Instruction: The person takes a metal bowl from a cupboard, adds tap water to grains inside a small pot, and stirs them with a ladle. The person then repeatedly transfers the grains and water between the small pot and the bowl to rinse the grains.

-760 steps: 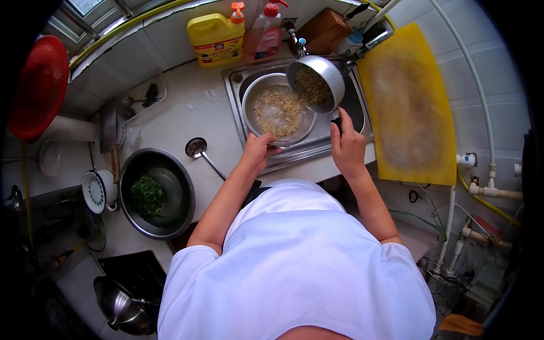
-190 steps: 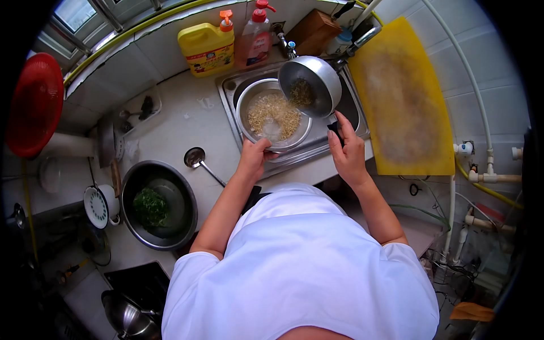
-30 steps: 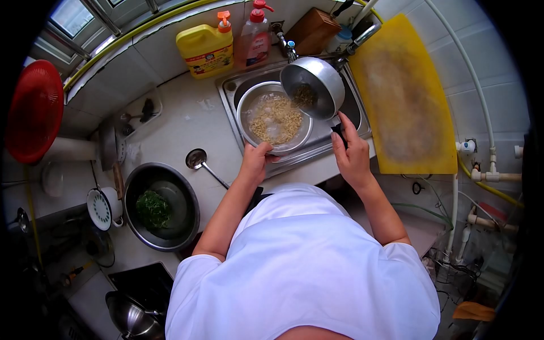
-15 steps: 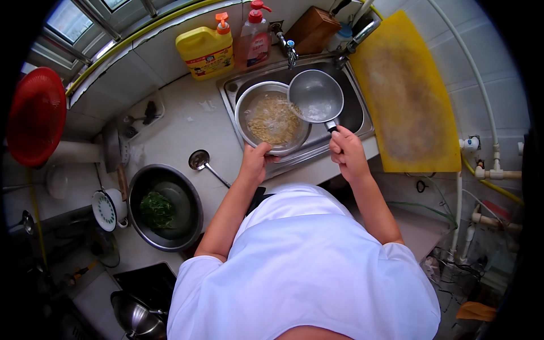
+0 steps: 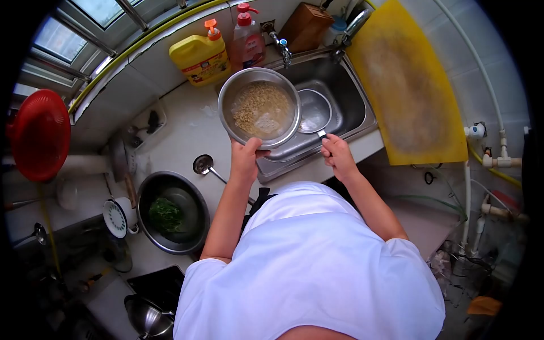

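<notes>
My left hand [image 5: 245,160] grips the near rim of a metal bowl [image 5: 226,116], thumb on top. Pale, bean-like grains [image 5: 255,107] lie in cloudy water inside it. My right hand [image 5: 339,155] is closed round the dark handle of a round metal strainer [image 5: 318,110]. The strainer sits low over the sink [image 5: 354,96], just right of the bowl and partly behind its rim. Whether the two touch, I cannot tell. A ladle [image 5: 203,164] lies on the counter left of my left forearm.
A large basin [image 5: 203,211] with greens stands at the left, beside a white enamel mug [image 5: 115,217]. Behind the bowl are a yellow jug [image 5: 199,56], a pump bottle [image 5: 248,42] and a faucet [image 5: 284,50]. A yellow board [image 5: 411,85] leans on the right wall.
The bowl has moved left and looks higher, nearer the camera. The strainer has gone from above the bowl's right rim to lower, over the sink. Both hands keep their holds.
</notes>
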Tool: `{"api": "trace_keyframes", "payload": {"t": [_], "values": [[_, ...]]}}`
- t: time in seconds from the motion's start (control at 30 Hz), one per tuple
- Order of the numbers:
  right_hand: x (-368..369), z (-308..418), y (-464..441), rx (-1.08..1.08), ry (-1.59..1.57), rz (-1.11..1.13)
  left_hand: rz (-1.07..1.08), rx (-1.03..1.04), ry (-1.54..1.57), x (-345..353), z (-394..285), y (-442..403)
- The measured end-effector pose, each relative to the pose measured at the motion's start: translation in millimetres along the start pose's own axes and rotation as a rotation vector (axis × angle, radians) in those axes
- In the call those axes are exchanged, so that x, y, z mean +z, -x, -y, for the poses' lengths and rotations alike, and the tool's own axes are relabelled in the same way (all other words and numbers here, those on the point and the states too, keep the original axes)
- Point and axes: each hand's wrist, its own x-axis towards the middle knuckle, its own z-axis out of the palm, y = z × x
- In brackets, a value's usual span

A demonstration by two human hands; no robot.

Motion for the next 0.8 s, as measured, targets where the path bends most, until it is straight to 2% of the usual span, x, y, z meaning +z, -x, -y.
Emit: {"api": "trace_keyframes", "payload": {"t": [0.2,0.37,0.8], "values": [[16.1,-3.8,2.4,0.084,0.003,0.123,-0.092,0.109,-0.089,0.1,-0.2,-0.9],[18.3,-3.7,2.7,0.08,-0.018,0.182,-0.078,0.108,-0.127,1.1,-4.5,1.3],[16.1,-3.5,5.8,0.08,-0.018,0.21,-0.076,0.2,-0.182,9.8,-10.8,3.6]]}}
